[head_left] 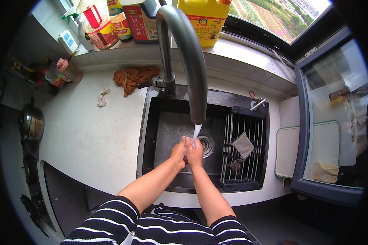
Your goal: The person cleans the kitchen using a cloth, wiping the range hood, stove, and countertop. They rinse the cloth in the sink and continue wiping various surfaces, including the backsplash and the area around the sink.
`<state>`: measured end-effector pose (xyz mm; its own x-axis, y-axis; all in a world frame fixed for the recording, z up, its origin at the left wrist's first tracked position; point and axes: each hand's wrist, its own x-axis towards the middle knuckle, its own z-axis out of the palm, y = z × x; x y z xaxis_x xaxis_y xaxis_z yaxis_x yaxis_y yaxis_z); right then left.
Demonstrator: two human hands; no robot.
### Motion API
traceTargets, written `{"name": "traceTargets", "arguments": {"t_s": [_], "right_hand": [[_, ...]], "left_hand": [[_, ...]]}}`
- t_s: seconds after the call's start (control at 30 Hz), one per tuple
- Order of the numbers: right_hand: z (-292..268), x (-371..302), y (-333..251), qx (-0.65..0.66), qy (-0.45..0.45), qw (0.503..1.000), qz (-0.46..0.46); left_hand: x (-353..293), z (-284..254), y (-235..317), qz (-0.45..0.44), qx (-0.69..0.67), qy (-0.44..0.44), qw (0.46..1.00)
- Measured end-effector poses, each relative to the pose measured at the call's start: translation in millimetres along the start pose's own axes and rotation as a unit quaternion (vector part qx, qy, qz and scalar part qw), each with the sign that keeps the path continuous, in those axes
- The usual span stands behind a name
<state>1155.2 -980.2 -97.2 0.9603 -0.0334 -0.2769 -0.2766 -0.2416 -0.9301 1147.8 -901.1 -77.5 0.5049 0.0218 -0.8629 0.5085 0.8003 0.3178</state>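
Observation:
Under the stream of water (197, 130), my left hand (178, 152) and my right hand (195, 152) are pressed close against each other. Their fingers are drawn together and partly hidden by the backs of the hands and by the water. Whatever lies between them, if anything, does not show. Both hands are inside the black sink (163, 122), beside the round drain (207, 146). The dark arched faucet (198, 81) pours right above them.
A metal rack (229, 163) fills the sink's right side, with a grey cloth (243, 145) and a scouring pad (234, 164) on it. On the counter (86, 147) lie a brown rag (131, 78) and a white scrap (103, 97). A yellow jug (204, 24) stands behind; an open window sash (335, 114) juts in at right.

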Motion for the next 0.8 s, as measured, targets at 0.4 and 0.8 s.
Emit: {"name": "traceTargets", "arguments": {"t_s": [0.4, 0.8], "right_hand": [[0, -9, -7, -0.041, 0.052, 0.998, -0.016], [-47, 3, -40, 0.109, -0.133, 0.984, 0.038]], "left_hand": [[-16, 3, 6, 0.137, 0.134, 0.039, 0.981], [-7, -14, 43, 0.069, 0.127, 0.036, 0.989]]}}
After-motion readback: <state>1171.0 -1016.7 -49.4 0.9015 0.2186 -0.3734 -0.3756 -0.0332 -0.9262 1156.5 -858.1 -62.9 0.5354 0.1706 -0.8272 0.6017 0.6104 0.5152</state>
